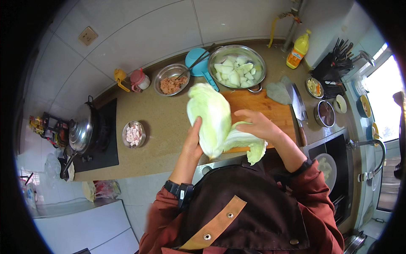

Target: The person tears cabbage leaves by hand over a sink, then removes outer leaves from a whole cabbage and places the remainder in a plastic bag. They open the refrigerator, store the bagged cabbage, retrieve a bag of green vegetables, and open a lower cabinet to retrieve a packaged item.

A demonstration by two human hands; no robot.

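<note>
A pale green napa cabbage [209, 117] is tilted up above the counter, its leafy end pointing away from me. My left hand [192, 139] grips its left side near the base, with the thumb lying over the outer leaves. One outer leaf [245, 139] is bent away to the right, and its curled tip hangs past the front edge of the wooden cutting board [260, 106]. At that leaf's upper edge are the fingers of my right hand [258, 125], partly spread; whether they pinch it is unclear. A cleaver [298, 104] lies along the board's right side beside a grey-green cloth [279, 91].
Behind the board stand a steel pot of cut white vegetable chunks [236, 71] and a bowl of minced meat [173, 84]. A small meat bowl [134, 134] sits left. A lidded wok [81, 127] stands on the stove; the sink [341, 158] is right, near a knife block [333, 65].
</note>
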